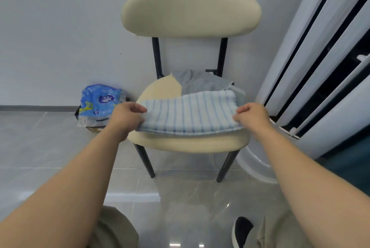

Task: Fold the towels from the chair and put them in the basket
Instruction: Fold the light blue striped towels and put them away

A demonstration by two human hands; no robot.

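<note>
A blue-and-white striped towel [190, 113] lies folded across the front of the cream chair seat [160, 87]. My left hand [126, 116] pinches its left edge. At the opposite edge, my right hand [252, 116] pinches the cloth too. Behind the striped towel a grey towel [202, 83] lies crumpled at the back of the seat, partly hidden. No basket is in view.
The chair [190, 11] stands against a pale wall on a glossy tiled floor. A blue plastic pack [100, 103] sits on the floor to its left. White panels with dark gaps [320, 63] rise at the right. My knees and a dark shoe [241, 229] show at the bottom.
</note>
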